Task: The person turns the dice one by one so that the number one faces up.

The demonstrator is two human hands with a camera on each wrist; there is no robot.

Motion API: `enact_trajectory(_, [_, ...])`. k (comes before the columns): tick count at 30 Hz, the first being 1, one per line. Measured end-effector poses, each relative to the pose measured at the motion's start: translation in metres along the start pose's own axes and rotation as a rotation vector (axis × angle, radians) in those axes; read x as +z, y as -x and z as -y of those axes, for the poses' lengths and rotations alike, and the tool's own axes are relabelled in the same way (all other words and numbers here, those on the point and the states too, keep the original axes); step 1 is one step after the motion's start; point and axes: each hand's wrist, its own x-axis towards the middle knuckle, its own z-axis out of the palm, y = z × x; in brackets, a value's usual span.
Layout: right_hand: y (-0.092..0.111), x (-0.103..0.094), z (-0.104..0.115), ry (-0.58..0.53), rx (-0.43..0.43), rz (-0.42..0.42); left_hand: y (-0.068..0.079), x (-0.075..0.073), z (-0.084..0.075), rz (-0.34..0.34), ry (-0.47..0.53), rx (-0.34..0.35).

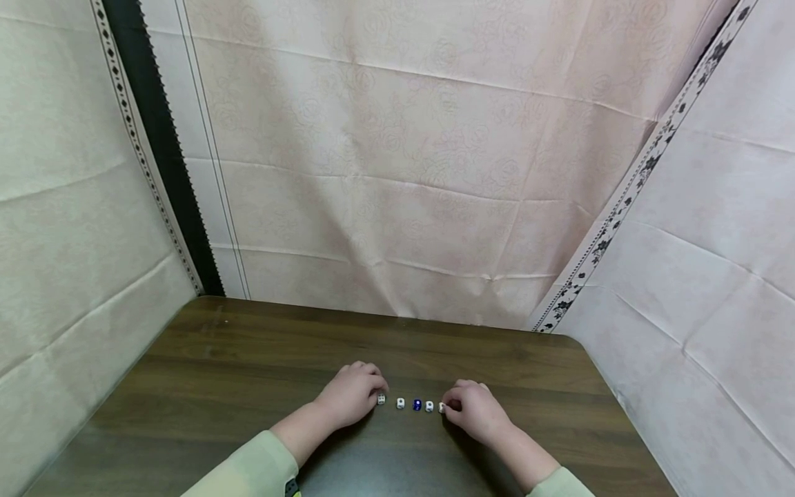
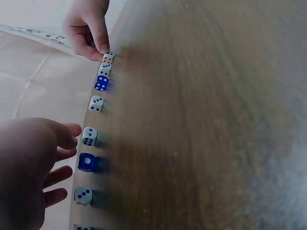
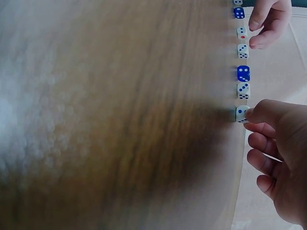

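A row of small dice, white and dark blue, lies across the wooden table. At the right end of the row, my right hand (image 1: 477,411) pinches a white die (image 3: 241,114) between thumb and forefinger. Next to it are another white die (image 3: 243,91) and a blue die (image 3: 243,73). My left hand (image 1: 352,395) is beside the row's left part, its fingers loose and spread. Its thumb is near a white die (image 2: 89,136), and nothing appears gripped there. Below that one, a blue die (image 2: 87,162) and a white die (image 2: 83,196) show in the left wrist view.
The brown wood-grain table (image 1: 248,366) has rounded far corners. Pale cloth (image 1: 397,172) hangs behind it, with more cloth (image 1: 702,297) along the right side and on the left. A black strip (image 1: 168,138) runs down the back left.
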Motion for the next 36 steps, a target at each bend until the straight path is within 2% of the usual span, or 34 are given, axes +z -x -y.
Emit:
enact_trajectory(11, [0.0001,0.0003,-0.0004,-0.002,0.0,-0.002,0.0,0.0003,0.001,0.025,-0.01,0.021])
enact_trajectory(29, [-0.0003,0.0004,-0.0011,-0.005,0.005,0.009,-0.0003,0.0016,0.0016,0.061,-0.004,-0.048])
enact_trajectory(36, [-0.0003,0.0001,-0.0007,-0.002,0.002,0.006,0.0009,0.002,0.0035,0.038,0.026,-0.061])
